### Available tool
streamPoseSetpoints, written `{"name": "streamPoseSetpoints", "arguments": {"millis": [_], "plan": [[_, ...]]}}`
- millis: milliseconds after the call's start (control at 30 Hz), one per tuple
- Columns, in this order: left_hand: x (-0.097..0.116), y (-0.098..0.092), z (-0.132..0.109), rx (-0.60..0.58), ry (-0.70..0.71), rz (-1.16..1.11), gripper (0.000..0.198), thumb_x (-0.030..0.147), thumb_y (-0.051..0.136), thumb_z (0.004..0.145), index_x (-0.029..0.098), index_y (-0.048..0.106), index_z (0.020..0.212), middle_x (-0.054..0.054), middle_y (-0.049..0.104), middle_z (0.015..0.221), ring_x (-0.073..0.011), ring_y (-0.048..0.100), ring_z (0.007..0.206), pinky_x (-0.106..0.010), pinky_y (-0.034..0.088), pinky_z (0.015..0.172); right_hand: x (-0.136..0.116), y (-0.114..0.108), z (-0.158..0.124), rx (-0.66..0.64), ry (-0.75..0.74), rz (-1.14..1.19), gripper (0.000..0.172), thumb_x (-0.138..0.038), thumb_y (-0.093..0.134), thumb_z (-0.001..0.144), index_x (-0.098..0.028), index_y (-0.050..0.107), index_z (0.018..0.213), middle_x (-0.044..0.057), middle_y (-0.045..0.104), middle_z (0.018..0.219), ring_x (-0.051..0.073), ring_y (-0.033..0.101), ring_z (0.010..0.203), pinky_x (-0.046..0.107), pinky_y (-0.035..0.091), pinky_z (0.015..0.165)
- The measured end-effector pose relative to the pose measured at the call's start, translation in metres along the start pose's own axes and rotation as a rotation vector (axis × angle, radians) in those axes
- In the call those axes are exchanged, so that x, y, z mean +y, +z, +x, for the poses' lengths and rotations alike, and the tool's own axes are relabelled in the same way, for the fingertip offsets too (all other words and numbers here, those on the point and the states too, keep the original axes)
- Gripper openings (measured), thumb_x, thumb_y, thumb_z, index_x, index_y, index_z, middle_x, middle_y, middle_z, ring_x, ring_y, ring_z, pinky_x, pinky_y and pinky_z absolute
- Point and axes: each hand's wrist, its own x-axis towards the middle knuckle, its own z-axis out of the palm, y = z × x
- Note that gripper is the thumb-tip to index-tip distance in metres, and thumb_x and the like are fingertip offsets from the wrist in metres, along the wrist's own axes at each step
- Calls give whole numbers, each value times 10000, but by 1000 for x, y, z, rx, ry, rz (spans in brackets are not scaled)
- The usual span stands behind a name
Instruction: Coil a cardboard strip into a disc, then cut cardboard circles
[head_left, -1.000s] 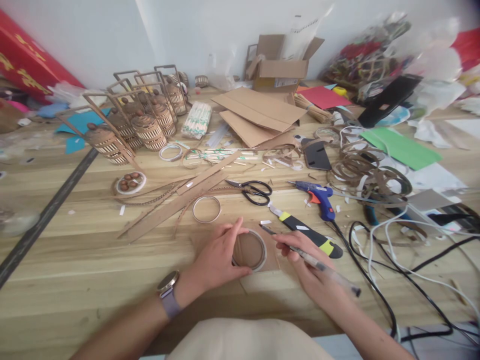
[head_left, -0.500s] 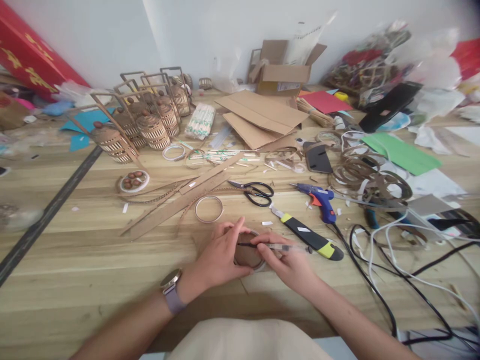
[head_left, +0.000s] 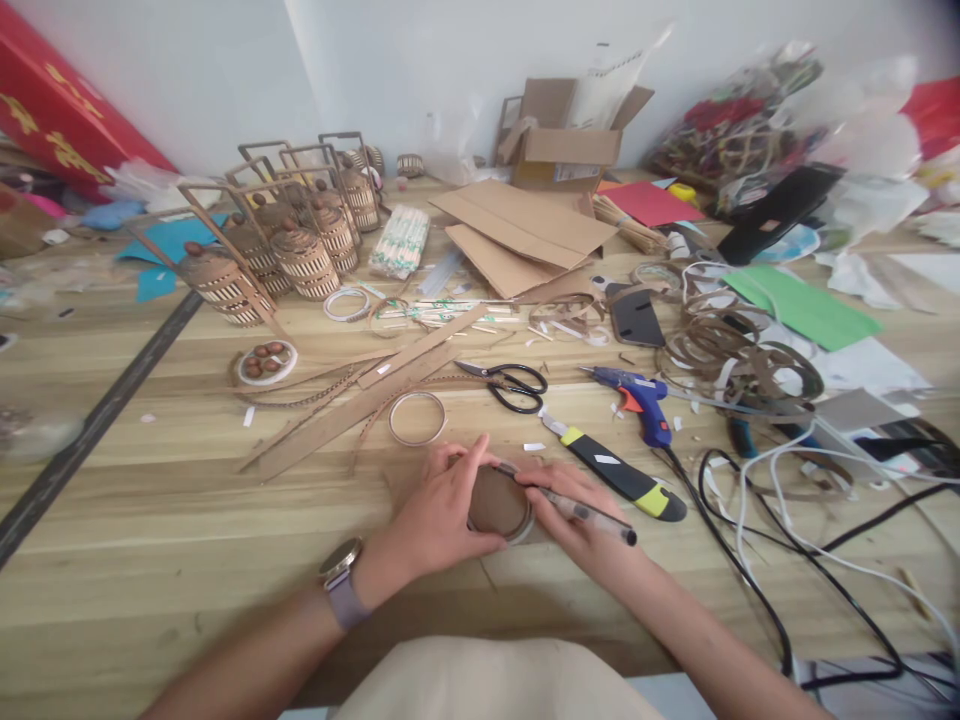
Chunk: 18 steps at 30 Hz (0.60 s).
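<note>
My left hand (head_left: 439,515) curls around the left side of a round ring (head_left: 501,505) that lies on a piece of brown cardboard (head_left: 517,562) on the wooden table (head_left: 187,560). Thumb and fingers press against the ring's rim and hold it down. My right hand (head_left: 577,520) pinches a thin clear pen (head_left: 577,508) with its tip at the ring's upper edge. A watch sits on my left wrist.
Just beyond my hands lie a yellow-black utility knife (head_left: 611,472), black scissors (head_left: 510,383), a blue glue gun (head_left: 637,395), a loose ring (head_left: 416,417) and long cardboard strips (head_left: 360,400). Small basket-like models (head_left: 292,250) stand far left. Cables (head_left: 787,520) trail at right.
My right hand moved left from beside the ring onto it, bringing the pen across and then to the ring's upper edge. My left hand stayed on the ring.
</note>
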Motion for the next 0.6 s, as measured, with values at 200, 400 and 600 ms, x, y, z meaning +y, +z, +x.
{"name": "streamPoseSetpoints", "arguments": {"millis": [200, 400, 600], "plan": [[0, -1, 1, -1, 11, -10, 1246, 333, 891, 669, 234, 80, 1609, -110, 601, 1426, -403, 448, 1288, -602, 367, 1096, -9, 9, -5, 19, -74, 17, 125, -190, 582, 986, -223, 685, 1048, 37, 734, 836, 177, 698, 741, 294, 562, 715], [-1, -1, 1, 7, 19, -8, 1198, 337, 881, 679, 208, 124, 1598, -115, 606, 1415, -386, 443, 1281, -577, 389, 1082, -12, 18, 0, 8, -96, 17, 118, -182, 572, 986, -222, 671, 1035, 43, 730, 849, 181, 702, 756, 295, 559, 721], [-3, 1, 1, 25, 44, 1, 1143, 370, 837, 723, 197, 124, 1600, -132, 613, 1398, -380, 452, 1275, -578, 381, 1083, -18, 20, -5, -38, -112, 39, 128, -201, 561, 999, -216, 680, 1041, 34, 727, 800, 174, 700, 727, 271, 553, 678]]}}
